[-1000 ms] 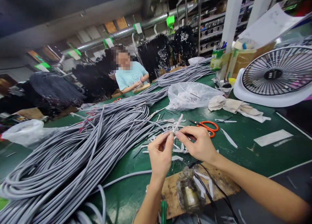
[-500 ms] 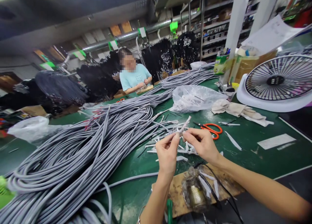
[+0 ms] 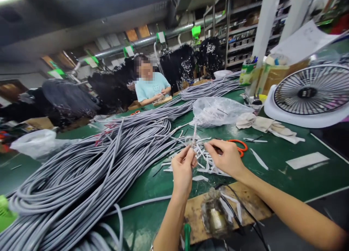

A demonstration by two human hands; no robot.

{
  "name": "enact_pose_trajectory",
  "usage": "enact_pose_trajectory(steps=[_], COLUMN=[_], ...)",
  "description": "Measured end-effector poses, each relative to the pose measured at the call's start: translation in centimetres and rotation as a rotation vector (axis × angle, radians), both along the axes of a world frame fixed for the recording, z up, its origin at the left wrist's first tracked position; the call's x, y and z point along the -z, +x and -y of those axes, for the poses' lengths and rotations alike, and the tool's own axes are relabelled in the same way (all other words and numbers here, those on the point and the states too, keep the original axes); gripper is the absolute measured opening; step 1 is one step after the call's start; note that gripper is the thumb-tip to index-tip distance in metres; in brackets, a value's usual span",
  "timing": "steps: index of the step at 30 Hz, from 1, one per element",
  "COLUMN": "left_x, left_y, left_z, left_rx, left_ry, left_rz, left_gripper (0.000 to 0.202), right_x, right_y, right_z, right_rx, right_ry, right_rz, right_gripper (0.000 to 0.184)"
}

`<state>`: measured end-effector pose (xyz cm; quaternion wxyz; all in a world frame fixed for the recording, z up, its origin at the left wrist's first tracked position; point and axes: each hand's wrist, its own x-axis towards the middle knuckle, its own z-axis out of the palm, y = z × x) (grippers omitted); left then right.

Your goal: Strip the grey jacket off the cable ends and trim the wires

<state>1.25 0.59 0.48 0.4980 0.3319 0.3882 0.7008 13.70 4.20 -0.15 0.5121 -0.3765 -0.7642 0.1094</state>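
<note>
My left hand point(image 3: 182, 168) is closed in a pinch on the end of a thin grey cable point(image 3: 194, 134), which sticks up from my fingers. My right hand point(image 3: 226, 157) hovers just right of it, fingers curled in a pinch; what they hold is hidden. Both hands are above a scatter of white sleeve scraps point(image 3: 203, 160) on the green table point(image 3: 286, 178). A large pile of grey cables point(image 3: 89, 171) runs from the lower left to the far side. Orange-handled scissors point(image 3: 240, 146) lie just behind my right hand.
A wooden board with a metal tool point(image 3: 215, 216) sits near the front edge. A white fan point(image 3: 308, 98), rags point(image 3: 261, 123) and a clear plastic bag point(image 3: 218, 111) lie to the right and behind. Another person in a light blue shirt point(image 3: 149, 87) works across the table.
My hands have drawn slightly apart. The cable end, tilted right before, now stands nearly upright in my left fingers. The view has shifted a little.
</note>
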Motion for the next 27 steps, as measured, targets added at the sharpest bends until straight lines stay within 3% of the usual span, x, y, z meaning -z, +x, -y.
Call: enact_pose_trajectory(steps=[4,11,14,18,20,23,25,27], left_x=[-0.1,0.3,0.6,0.7,0.8,1.1,1.3,1.4], left_y=[0.3,0.3,0.3,0.0,0.0,0.4,0.8,1.1], left_z=[0.5,0.8,0.3,-0.7,-0.8,-0.4,-0.1,0.1], left_rx=[0.019,0.054,0.005,-0.065,-0.048,-0.028,0.014,0.061], left_ry=[-0.016,-0.051,-0.08,-0.152,-0.124,-0.024,0.019,0.028], left_rz=[-0.053,-0.175,-0.209,-0.148,-0.125,-0.168,-0.196,-0.169], left_gripper=[0.02,0.027,0.03,0.03,0.029,0.03,0.032,0.033], right_x=[0.2,-0.1,-0.2,-0.2,0.1,0.4,0.5,0.5], right_y=[0.1,0.1,-0.2,-1.0,-1.2,-1.0,-0.8,-0.7], right_z=[-0.4,0.2,1.3,3.2,3.3,2.0,1.0,0.4], right_rx=[-0.047,-0.127,-0.192,-0.451,-0.381,-0.135,-0.124,-0.213], right_ry=[-0.046,0.037,0.196,0.494,0.396,-0.036,-0.296,-0.417], right_rz=[0.023,-0.003,-0.023,0.012,-0.068,-0.237,-0.304,-0.383], right_gripper=[0.024,0.02,0.018,0.02,0.022,0.026,0.024,0.021])
